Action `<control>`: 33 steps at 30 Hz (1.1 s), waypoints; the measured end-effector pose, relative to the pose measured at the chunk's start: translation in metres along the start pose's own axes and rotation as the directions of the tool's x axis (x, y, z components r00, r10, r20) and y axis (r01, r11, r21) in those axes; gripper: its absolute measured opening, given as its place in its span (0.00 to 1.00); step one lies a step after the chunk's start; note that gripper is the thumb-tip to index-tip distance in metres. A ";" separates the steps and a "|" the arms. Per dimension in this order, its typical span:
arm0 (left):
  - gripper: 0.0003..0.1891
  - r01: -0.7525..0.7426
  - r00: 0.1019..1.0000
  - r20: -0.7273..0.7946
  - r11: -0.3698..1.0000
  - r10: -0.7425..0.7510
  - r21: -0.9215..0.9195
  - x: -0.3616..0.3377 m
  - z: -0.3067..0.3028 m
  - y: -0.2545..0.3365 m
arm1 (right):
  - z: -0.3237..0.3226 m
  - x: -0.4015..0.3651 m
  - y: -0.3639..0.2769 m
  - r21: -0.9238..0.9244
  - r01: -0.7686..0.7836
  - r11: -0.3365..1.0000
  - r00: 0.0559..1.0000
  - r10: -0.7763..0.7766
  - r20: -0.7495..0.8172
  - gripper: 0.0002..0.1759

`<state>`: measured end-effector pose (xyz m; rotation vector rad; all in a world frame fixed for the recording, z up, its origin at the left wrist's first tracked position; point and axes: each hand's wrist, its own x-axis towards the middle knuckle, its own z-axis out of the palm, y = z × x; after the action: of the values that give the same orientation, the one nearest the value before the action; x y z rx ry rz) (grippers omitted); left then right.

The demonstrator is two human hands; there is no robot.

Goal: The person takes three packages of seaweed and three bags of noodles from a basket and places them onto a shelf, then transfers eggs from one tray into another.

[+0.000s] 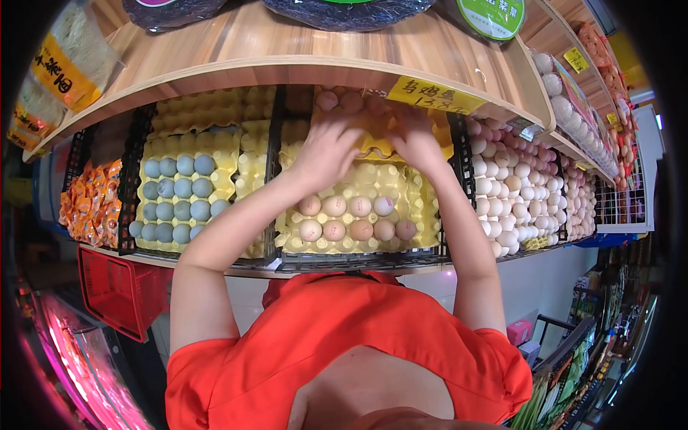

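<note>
A deep-yellow egg tray [374,141] lies at the back of the middle bin, under the shelf, with several pinkish eggs [351,102] in its far row. Over its left part reaches my left hand [330,149], fingers apart and bent toward the tray. My right hand [417,140] is at the tray's right part; its fingers look spread, though the fingertips are in shadow near the price label. I cannot make out an egg in either hand. In front sits a paler egg tray [401,188] with two rows of stamped brown eggs [362,229].
A wooden shelf [236,43] with a yellow price label [436,94] overhangs the bins. Blue-green eggs [183,188] fill a tray to the left, beside orange packets [93,201]. White and pink eggs [512,193] are piled to the right. A red basket [115,287] stands below left.
</note>
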<state>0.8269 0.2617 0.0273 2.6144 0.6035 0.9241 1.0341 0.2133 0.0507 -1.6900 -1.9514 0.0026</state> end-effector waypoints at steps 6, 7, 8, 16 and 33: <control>0.20 0.091 0.877 0.481 0.979 0.008 -0.182 -0.032 0.019 0.036 | -0.017 -0.079 -0.024 0.222 -0.107 0.969 0.868 -0.018 0.497 0.19; 0.20 0.113 0.814 0.581 0.983 -0.006 -0.148 -0.034 0.025 0.039 | -0.016 -0.085 -0.025 0.215 -0.109 0.971 0.868 -0.012 0.497 0.19; 0.21 0.095 0.763 0.647 0.988 0.006 -0.121 -0.035 0.031 0.040 | -0.013 -0.091 -0.022 0.177 -0.160 0.971 0.822 0.032 0.569 0.20; 0.21 0.175 0.688 0.725 0.962 0.033 -0.210 -0.022 0.032 0.057 | -0.003 -0.108 -0.021 0.162 -0.257 0.953 0.823 0.128 0.553 0.22; 0.21 0.164 0.945 0.306 0.975 -0.111 -0.153 0.092 0.025 0.022 | -0.010 0.013 0.039 -0.158 -0.103 0.982 0.992 0.113 0.053 0.22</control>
<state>0.9139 0.2832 0.0659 2.4483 0.5862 0.5031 1.0727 0.2297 0.0507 -1.9162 -1.9454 -0.0596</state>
